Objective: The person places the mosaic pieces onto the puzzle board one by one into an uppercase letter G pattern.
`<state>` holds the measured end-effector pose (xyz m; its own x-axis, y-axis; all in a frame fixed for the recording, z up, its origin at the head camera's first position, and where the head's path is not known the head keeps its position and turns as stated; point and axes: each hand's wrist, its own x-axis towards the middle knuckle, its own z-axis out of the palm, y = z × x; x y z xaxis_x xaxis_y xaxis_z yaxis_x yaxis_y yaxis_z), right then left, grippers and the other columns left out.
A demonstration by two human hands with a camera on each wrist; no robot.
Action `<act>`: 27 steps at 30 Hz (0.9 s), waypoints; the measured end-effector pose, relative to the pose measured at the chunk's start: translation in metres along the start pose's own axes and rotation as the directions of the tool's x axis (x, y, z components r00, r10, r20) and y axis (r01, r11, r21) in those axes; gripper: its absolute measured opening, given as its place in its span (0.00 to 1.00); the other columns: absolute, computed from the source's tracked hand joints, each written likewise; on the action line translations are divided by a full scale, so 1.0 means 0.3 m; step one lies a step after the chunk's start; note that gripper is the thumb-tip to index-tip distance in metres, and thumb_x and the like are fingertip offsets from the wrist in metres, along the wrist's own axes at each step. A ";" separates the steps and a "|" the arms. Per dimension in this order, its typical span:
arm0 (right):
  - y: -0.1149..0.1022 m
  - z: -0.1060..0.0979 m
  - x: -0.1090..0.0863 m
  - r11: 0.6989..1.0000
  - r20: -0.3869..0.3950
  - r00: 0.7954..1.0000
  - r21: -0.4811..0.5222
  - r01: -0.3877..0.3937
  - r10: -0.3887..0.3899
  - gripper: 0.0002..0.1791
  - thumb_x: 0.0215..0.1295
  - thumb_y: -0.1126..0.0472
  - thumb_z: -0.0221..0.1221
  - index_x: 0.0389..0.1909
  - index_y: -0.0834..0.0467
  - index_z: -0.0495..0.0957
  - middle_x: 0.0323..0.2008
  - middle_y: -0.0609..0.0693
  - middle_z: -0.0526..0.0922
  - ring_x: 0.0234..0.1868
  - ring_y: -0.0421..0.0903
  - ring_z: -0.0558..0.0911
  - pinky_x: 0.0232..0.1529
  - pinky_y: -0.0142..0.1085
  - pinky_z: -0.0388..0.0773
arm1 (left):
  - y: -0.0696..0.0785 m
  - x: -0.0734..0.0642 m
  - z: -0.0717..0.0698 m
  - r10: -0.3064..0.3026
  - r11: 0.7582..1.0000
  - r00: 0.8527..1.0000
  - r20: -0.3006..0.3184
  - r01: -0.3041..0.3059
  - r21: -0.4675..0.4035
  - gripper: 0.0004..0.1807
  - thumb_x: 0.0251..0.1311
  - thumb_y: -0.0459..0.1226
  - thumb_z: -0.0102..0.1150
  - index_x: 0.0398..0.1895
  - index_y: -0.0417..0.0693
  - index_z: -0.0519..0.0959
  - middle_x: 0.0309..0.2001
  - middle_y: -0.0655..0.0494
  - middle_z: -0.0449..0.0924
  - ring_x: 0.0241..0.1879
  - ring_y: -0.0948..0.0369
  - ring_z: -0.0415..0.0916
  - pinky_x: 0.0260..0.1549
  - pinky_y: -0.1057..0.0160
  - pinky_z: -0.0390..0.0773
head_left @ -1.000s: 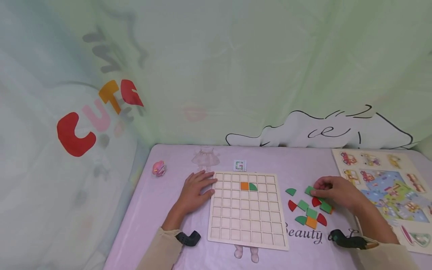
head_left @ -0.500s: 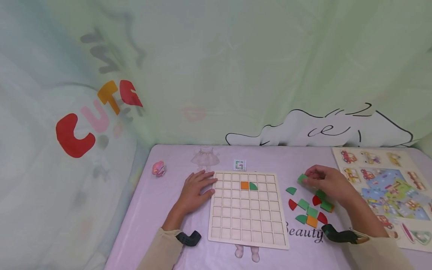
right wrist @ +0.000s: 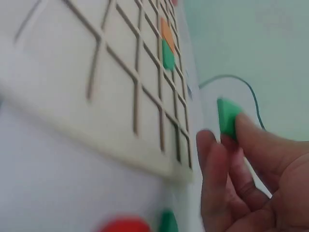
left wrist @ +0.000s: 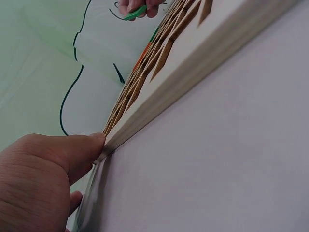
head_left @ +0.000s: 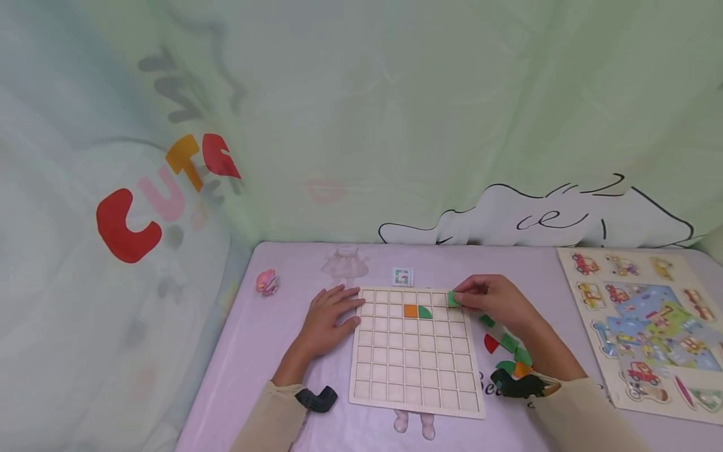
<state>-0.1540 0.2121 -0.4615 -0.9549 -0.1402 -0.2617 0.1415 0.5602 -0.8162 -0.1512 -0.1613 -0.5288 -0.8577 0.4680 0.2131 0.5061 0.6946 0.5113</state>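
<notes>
A pale wooden grid board [head_left: 419,361] lies on the table, with an orange square tile [head_left: 410,311] and a green quarter-circle tile [head_left: 425,312] in adjoining cells of its second row. My left hand [head_left: 329,320] rests at the board's left edge, fingers extended; in the left wrist view its thumb [left wrist: 79,147] touches the edge. Between thumb and fingers, my right hand [head_left: 492,302] pinches a green tile [right wrist: 228,116], which overlaps the board's upper right corner in the head view. Past the board's edge, the right wrist view shows a blurred red tile [right wrist: 124,225].
Several loose tiles lie right of the board, partly hidden under the right arm, among them a red one [head_left: 491,343]. A small patterned card [head_left: 403,277] sits behind the board. Far right is a picture puzzle [head_left: 661,326]; at left, a pink figurine [head_left: 267,282].
My right hand has lifted the green tile off the loose tiles and carried it left to the board's upper right corner. The left hand has stayed in place.
</notes>
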 end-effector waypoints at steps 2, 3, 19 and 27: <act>-0.009 0.031 0.014 1.000 0.000 1.000 -0.009 -0.014 0.014 0.16 0.65 0.50 0.69 0.46 0.57 0.86 0.35 0.51 0.86 0.40 0.49 0.77 0.37 0.35 0.77 | -0.001 0.000 0.001 -0.001 1.000 1.000 -0.002 0.001 0.008 0.22 0.70 0.48 0.59 0.65 0.57 0.80 0.73 0.57 0.72 0.77 0.48 0.60 0.75 0.35 0.51; -0.014 0.046 0.020 1.000 -0.001 1.000 -0.006 -0.022 0.022 0.16 0.64 0.49 0.70 0.45 0.57 0.86 0.33 0.51 0.86 0.40 0.49 0.77 0.38 0.35 0.77 | -0.002 0.000 0.001 -0.004 1.000 1.000 -0.001 0.004 0.013 0.22 0.70 0.48 0.59 0.65 0.58 0.80 0.73 0.58 0.71 0.77 0.49 0.60 0.76 0.36 0.51; -0.092 0.212 0.080 0.996 0.000 0.996 0.015 0.084 -0.084 0.11 0.63 0.54 0.71 0.40 0.57 0.87 0.32 0.48 0.88 0.35 0.43 0.81 0.38 0.34 0.78 | -0.009 0.000 0.003 0.000 1.000 1.000 0.004 0.000 0.018 0.22 0.70 0.48 0.58 0.65 0.57 0.80 0.73 0.57 0.72 0.77 0.49 0.60 0.76 0.36 0.51; -0.100 0.273 0.106 0.995 -0.010 0.996 0.033 0.094 -0.094 0.10 0.62 0.56 0.71 0.39 0.57 0.87 0.28 0.47 0.87 0.31 0.43 0.81 0.39 0.35 0.77 | 0.000 0.002 -0.002 -0.005 1.000 1.000 0.011 0.004 0.016 0.22 0.70 0.48 0.58 0.66 0.58 0.79 0.73 0.57 0.71 0.77 0.48 0.60 0.76 0.36 0.52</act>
<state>-0.1672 0.1239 -0.4876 -0.9666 -0.1841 -0.1785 0.0591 0.5176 -0.8536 -0.1517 -0.1614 -0.5280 -0.8590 0.4707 0.2017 0.5036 0.7052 0.4991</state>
